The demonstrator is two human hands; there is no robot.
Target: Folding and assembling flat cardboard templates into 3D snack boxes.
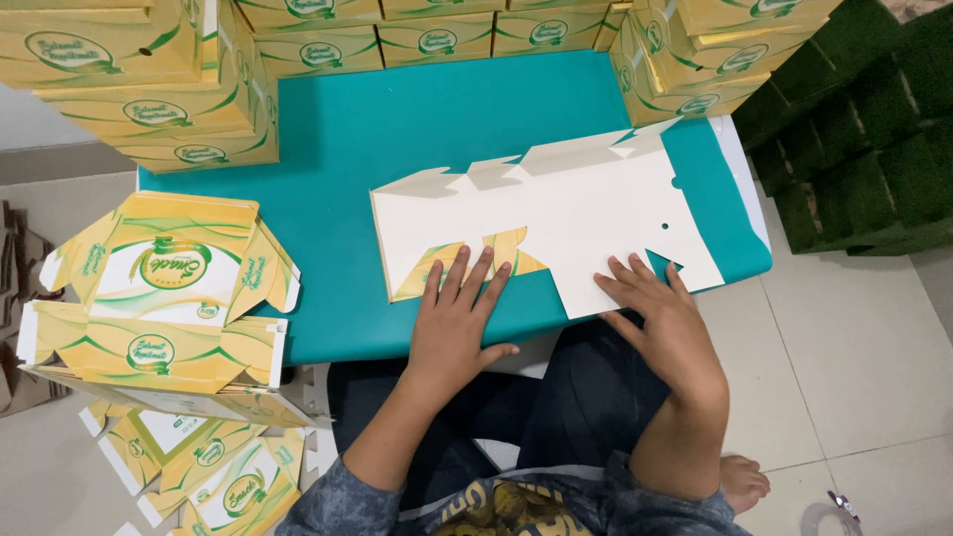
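Note:
A flat unfolded cardboard box blank [566, 213] lies white side up on a teal table [397, 129], its near flap folded over to show yellow print. My left hand [452, 318] rests flat on that folded flap with fingers spread. My right hand [660, 313] presses flat on the blank's near right edge, fingers apart. Neither hand grips anything.
Stacks of folded yellow and green boxes [149, 89] line the table's back and left, with more at the right [715, 50]. A pile of flat blanks [159, 308] sits on the floor to my left. Dark green crates [854, 129] stand at the right.

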